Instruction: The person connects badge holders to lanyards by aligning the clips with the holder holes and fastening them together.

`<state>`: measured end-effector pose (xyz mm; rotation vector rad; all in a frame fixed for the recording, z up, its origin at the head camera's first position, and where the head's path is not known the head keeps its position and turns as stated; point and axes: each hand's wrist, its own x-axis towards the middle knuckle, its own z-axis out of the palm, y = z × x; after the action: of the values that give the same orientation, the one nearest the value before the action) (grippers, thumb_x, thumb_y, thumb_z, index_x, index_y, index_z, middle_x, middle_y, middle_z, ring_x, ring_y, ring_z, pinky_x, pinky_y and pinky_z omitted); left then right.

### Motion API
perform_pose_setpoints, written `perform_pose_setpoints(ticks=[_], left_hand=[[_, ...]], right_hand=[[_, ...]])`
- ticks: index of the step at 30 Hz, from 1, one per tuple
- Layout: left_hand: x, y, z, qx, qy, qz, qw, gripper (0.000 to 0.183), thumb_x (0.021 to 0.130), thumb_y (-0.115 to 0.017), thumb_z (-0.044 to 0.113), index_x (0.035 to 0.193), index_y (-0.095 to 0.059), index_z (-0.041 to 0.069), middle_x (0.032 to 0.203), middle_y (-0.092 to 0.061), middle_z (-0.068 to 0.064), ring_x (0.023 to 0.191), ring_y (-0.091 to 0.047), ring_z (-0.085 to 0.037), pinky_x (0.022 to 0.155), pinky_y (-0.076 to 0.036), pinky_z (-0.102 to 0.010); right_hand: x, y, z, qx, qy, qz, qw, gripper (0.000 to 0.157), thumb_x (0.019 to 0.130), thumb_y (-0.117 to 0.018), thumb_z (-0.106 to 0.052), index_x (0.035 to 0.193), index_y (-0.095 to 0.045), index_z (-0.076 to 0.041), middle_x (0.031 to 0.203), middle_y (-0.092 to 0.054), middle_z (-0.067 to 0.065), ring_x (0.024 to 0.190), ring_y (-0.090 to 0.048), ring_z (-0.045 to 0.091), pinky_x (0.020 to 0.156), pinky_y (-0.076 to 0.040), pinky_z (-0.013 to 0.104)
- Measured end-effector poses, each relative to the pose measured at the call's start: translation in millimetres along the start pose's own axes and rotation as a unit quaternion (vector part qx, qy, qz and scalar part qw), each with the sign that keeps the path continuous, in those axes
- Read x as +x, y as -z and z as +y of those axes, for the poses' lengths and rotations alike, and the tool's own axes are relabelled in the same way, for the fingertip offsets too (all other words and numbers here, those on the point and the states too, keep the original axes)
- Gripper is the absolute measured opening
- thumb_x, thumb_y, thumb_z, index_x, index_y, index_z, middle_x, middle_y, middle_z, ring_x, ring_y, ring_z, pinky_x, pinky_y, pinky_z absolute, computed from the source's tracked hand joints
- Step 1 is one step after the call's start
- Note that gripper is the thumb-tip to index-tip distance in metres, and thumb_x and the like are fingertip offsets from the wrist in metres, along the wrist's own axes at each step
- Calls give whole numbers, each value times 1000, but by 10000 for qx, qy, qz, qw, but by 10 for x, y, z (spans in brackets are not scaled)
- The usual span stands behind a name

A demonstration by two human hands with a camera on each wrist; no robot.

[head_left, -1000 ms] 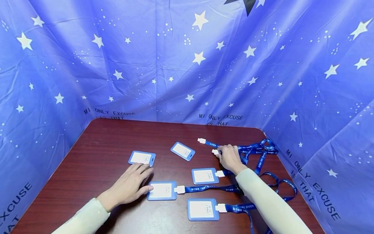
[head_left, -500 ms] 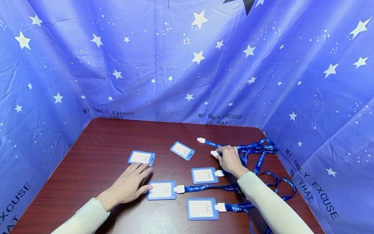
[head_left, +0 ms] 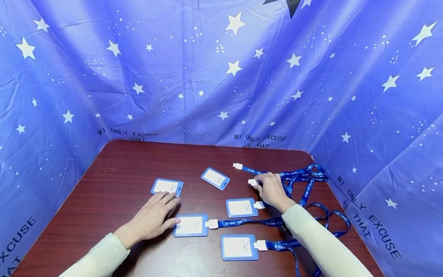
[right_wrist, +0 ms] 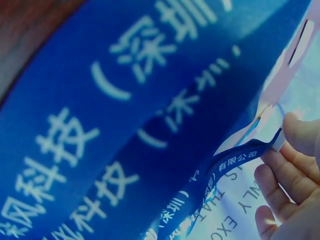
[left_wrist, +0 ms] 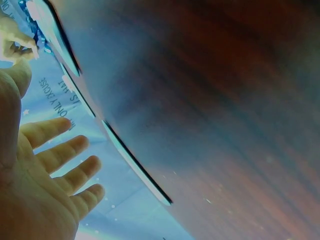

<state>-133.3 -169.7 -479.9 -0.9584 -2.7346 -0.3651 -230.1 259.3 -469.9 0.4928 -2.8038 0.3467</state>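
Observation:
My right hand (head_left: 273,189) pinches the end of a blue lanyard by its white clip (head_left: 252,182), thumb against fingers. In the right wrist view the printed blue strap (right_wrist: 235,157) runs to those fingertips. My left hand (head_left: 151,216) lies with fingers extended between two blue-framed badge holders. Its fingertips are at the near edge of the upper-left holder (head_left: 160,185), and its thumb is at the left edge of the holder (head_left: 189,225) clipped to a lanyard. Whether they press on these is hard to tell. Another loose holder (head_left: 215,178) lies tilted farther back.
Two more holders, the upper (head_left: 239,207) and the lower (head_left: 238,247), are clipped to lanyards running right. Another lanyard's white clip (head_left: 237,166) lies beyond my right hand. Straps tangle (head_left: 311,173) at the table's right side. A starry blue curtain (head_left: 187,77) surrounds the brown table (head_left: 138,157).
My right hand has drawn the pinched clip slightly nearer to me, and its thumb shows more clearly on it. The left hand and the badge holders stay in place.

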Motion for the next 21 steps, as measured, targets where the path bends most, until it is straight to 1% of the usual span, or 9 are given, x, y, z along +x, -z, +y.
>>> perform_pose_setpoints(ticks=[6,13,17,21], left_hand=[[-2,-5,-3,1,-12,14,10000,62,96,-70,45,139,-61,1,139,-60,-19,132,-52,-40,114,-37,-56],[-57,-23,2,-59,-28,104,9999,60,95,-71,43,137,-63,1,136,-61,-17,129,-54,-40,112,-39,-57],[-53,-16,-9,-53,-33,67,10000,60,95,-71,43,136,-63,1,135,-62,-18,129,-54,-39,111,-39,-57],[-12,7,-41,-14,-2,66,10000,61,95,-71,45,137,-62,1,136,-61,-18,129,-54,-38,113,-38,-57]], right_hand=[[-9,9,-63,103,37,-22,9999,18,92,-78,-16,109,-76,-8,110,-75,9,103,-62,29,93,-40,49],[-60,-29,-122,157,69,-178,9997,18,93,-77,-18,110,-77,-10,111,-74,8,106,-62,29,94,-40,48],[-60,-32,-147,146,174,-95,9997,18,91,-79,-16,107,-77,-10,110,-75,7,105,-63,29,92,-41,47],[-17,-14,-176,183,314,46,9993,18,90,-81,-15,106,-77,-9,110,-75,8,107,-65,30,93,-41,48]])
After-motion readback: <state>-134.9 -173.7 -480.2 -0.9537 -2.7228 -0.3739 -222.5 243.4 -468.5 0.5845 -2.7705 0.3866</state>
